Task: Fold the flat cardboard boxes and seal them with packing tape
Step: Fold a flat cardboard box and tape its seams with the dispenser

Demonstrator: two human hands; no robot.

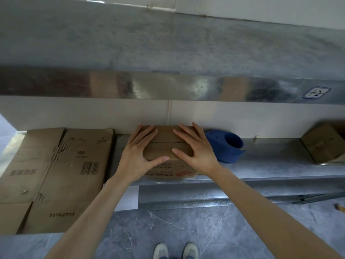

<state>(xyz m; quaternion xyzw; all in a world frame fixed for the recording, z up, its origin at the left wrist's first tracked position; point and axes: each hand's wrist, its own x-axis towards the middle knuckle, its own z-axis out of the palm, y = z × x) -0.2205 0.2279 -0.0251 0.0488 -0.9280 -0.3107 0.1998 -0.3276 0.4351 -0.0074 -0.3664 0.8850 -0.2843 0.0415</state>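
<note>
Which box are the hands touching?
The middle box, beside the blue tape dispenser: left hand and right hand press its top. The flat cardboard and far-right box are untouched.

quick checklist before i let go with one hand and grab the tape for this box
1. Are the top flaps closed, edges meeting at the seam: ok.
2. Is the left hand flat on the flaps, pressing them down: ok.
3. Is the right hand flat on the flaps: ok.
4. Is the blue tape dispenser close by: ok, it is on the shelf just right of the box.
5. Is tape loaded with a free end ready: cannot tell.
6. Is the bottom of the box sealed: cannot tell, hidden.
</note>
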